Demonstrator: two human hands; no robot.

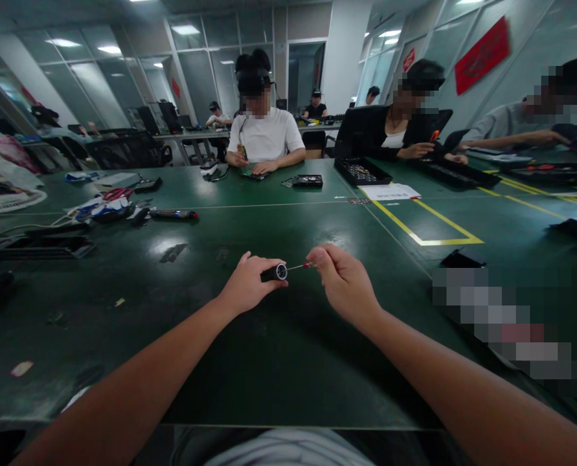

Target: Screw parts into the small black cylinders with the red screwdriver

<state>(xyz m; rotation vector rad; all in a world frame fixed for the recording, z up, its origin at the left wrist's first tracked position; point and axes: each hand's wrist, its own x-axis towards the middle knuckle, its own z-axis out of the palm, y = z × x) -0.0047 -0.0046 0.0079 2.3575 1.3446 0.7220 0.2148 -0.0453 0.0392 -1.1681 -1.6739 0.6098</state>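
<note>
In front of me, my left hand (249, 283) grips a short black cylinder (271, 274) that looks like a small flashlight, its round silver-rimmed end turned to the right. My right hand (342, 279) pinches a small screwdriver by its red handle (309, 264). The thin metal shaft (295, 267) points left, and its tip is at the cylinder's round end; whether it sits inside the opening or only touches the rim, I cannot tell. Both hands are held above the green table (288, 362).
Left lie a dark pen-like tool (174, 214), red-handled pliers (117, 194) among cloth and cables, and a black tray (35, 247). Ahead, a person in white (267, 136) works near a black box (307, 181). A parts tray (363, 172) and paper (390, 192) lie right, beyond yellow tape (451, 242).
</note>
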